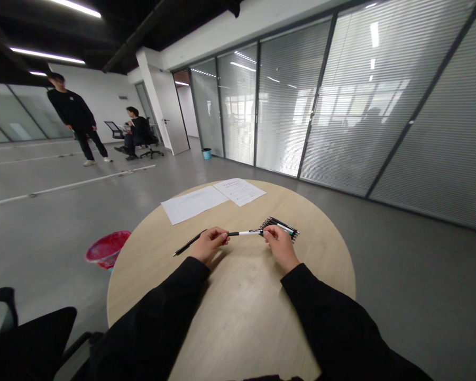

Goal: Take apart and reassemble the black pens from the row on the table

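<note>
Both my hands hold a thin pen (pixel 243 233) level above the round wooden table (pixel 238 317). My left hand (pixel 209 244) pinches its dark left end. My right hand (pixel 278 244) pinches its white right end. A second black pen (pixel 188 244) lies on the table just left of my left hand. A bundle of several black pens (pixel 282 227) lies on the table right behind my right hand.
Two white paper sheets (pixel 194 203) (pixel 240 191) lie at the table's far edge. A red basket (pixel 106 248) stands on the floor to the left, a black chair (pixel 27 333) at bottom left. Two people are far off at the left; glass partitions run along the right.
</note>
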A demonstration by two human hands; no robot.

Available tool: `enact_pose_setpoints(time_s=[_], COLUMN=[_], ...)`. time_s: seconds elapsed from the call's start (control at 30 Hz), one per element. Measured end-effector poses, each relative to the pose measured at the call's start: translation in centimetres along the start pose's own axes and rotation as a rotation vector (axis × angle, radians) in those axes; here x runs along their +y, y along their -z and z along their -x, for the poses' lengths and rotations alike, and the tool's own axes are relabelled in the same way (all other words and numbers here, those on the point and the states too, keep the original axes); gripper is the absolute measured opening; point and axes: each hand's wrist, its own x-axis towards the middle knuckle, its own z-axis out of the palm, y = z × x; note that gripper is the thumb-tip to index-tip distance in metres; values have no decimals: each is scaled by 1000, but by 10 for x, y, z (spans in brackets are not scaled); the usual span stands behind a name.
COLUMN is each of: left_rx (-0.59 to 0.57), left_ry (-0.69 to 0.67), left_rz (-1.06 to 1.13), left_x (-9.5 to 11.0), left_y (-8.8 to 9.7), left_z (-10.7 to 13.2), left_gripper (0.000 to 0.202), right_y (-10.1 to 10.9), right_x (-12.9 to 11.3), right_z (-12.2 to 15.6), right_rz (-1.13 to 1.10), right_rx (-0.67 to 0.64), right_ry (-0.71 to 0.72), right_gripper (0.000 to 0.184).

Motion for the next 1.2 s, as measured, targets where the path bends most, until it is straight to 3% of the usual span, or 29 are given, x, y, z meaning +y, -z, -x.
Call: enact_pose_setpoints(time_s=[0.77, 1.2], left_rx=[-2, -5], left_ry=[-11, -11], left_rz=[15, 15], left_x=[-6, -7], left_y=[3, 4], left_z=[-3, -3], left_gripper=[33, 33], right_y=[1, -4], right_x=[-3, 8], right_z=[2, -3], right_rz=[9, -117], right_rx=[-7, 1], right_ry=[5, -69], right_gripper=[28, 27])
